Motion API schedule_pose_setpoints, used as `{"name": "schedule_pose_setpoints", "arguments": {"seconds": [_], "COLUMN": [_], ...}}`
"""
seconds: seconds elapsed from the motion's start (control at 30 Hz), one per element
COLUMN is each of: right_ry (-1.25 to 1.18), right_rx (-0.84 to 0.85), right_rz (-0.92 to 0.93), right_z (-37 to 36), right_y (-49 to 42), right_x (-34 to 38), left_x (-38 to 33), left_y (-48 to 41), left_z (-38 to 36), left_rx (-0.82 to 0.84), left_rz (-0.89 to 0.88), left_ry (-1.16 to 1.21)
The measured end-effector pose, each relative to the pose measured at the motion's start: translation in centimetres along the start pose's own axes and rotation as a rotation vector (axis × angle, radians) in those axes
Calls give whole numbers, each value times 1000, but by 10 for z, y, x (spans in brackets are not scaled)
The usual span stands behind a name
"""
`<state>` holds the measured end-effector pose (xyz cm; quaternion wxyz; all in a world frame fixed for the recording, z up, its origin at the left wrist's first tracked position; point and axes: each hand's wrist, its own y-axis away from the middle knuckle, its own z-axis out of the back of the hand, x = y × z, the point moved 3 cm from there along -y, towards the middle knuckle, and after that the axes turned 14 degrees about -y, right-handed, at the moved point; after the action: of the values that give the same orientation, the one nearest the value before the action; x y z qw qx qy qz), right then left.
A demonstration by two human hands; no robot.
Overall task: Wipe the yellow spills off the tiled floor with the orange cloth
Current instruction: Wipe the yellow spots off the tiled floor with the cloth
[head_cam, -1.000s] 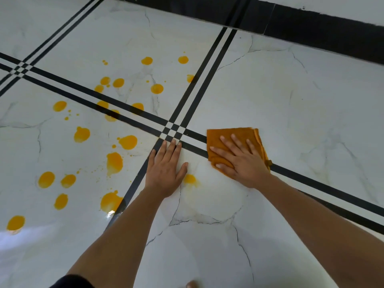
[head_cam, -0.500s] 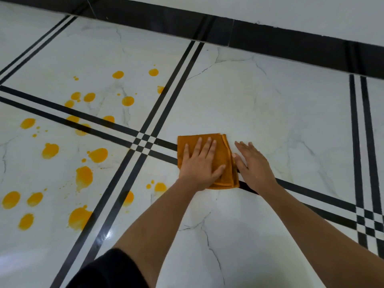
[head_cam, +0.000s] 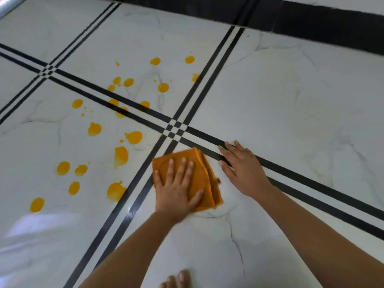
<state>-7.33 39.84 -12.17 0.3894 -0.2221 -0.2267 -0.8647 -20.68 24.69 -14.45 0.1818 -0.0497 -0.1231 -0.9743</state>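
The folded orange cloth (head_cam: 204, 179) lies flat on the white marble-look floor tile (head_cam: 207, 246), just below the crossing of the black stripes. My left hand (head_cam: 176, 188) presses flat on it with fingers spread. My right hand (head_cam: 243, 169) rests flat on the floor beside the cloth's right edge, fingers over a black stripe. Several yellow spills (head_cam: 121, 155) dot the tiles to the left, the nearest a large blot (head_cam: 115, 191) close to the cloth's left side.
A black skirting band (head_cam: 311, 19) runs along the wall at the top. Double black stripes (head_cam: 176, 127) cross the floor. Bare toes (head_cam: 176, 280) show at the bottom edge. Glare lies on the tile at lower left.
The cloth passed from under my right hand to under my left, which slid it left over the small spill by the stripe crossing. My right hand now rests on the bare floor.
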Motion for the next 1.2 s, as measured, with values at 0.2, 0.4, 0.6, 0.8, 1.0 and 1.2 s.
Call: {"name": "schedule_pose_setpoints", "arguments": {"seconds": [0.2, 0.4, 0.6, 0.8, 1.0, 1.2], "right_ry": [27, 75, 101, 142, 145, 177], "right_rx": [75, 136, 162, 201, 229, 271], "right_rz": [55, 107, 85, 149, 156, 207], "right_z": [-23, -39, -49, -74, -88, -90], "right_y": [-21, -27, -32, -30, -36, -46], "right_x": [39, 57, 74, 93, 122, 147], "left_x": [46, 54, 51, 100, 114, 109], "left_y": [2, 18, 43, 64, 88, 92], "left_z": [-7, -15, -20, -33, -41, -42], "left_rx": [7, 57, 14, 45, 75, 62], "left_rz": [191, 217, 377, 664, 513, 546], "left_ry": [61, 73, 140, 176, 147, 147]}}
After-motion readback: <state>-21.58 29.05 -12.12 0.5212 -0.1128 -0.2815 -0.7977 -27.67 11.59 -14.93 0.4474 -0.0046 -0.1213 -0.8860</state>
